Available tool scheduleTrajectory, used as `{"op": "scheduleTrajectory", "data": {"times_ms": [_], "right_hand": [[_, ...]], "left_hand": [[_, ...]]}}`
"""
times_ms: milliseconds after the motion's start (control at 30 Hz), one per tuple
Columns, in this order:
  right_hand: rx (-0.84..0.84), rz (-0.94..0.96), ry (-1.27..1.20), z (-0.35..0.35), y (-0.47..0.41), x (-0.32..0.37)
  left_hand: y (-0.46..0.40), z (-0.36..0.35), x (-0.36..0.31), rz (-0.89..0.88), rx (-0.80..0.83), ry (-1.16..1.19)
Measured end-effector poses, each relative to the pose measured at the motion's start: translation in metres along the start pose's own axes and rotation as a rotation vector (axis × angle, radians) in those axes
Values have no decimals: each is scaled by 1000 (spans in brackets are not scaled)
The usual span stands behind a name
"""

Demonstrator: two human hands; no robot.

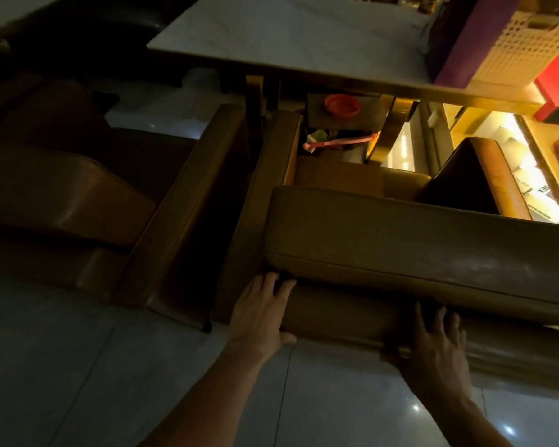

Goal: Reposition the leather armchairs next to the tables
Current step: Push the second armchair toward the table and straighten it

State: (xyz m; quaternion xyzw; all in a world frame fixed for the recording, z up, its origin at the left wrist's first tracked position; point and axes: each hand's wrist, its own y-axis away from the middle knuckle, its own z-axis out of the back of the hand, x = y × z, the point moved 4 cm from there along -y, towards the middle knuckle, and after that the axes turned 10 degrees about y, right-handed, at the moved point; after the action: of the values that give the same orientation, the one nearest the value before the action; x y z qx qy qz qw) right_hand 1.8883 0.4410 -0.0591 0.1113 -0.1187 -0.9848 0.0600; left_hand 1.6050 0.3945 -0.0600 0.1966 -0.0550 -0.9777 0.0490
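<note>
A brown leather armchair (417, 240) stands in front of me, seen from behind, with its seat facing a white marble-topped table (288, 37). My left hand (260, 312) presses on the back panel, fingertips tucked under the back cushion's lower left corner. My right hand (436, 343) grips the same back panel further right, fingers under the cushion edge. A second brown leather armchair (78, 195) sits to the left, its armrest (188, 201) close beside the first chair's left armrest (265, 188).
Under the table sits a dark bin with a red lid (342, 106) and a pink-handled tool (339, 141). A purple box (471, 37) and a white perforated basket (523, 46) rest on the table's right end. Another brown armchair (491, 175) stands at right. Glossy tiled floor (78, 366) lies below.
</note>
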Motion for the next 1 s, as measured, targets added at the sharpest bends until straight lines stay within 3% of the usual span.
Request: {"op": "scheduleTrajectory", "data": {"times_ms": [533, 1000], "right_hand": [[-3, -25, 54, -6, 0, 7], [-41, -1, 15, -3, 33, 70]], "left_hand": [[-3, 1, 10, -48, 34, 24], [15, 19, 78, 23, 48, 112]]}}
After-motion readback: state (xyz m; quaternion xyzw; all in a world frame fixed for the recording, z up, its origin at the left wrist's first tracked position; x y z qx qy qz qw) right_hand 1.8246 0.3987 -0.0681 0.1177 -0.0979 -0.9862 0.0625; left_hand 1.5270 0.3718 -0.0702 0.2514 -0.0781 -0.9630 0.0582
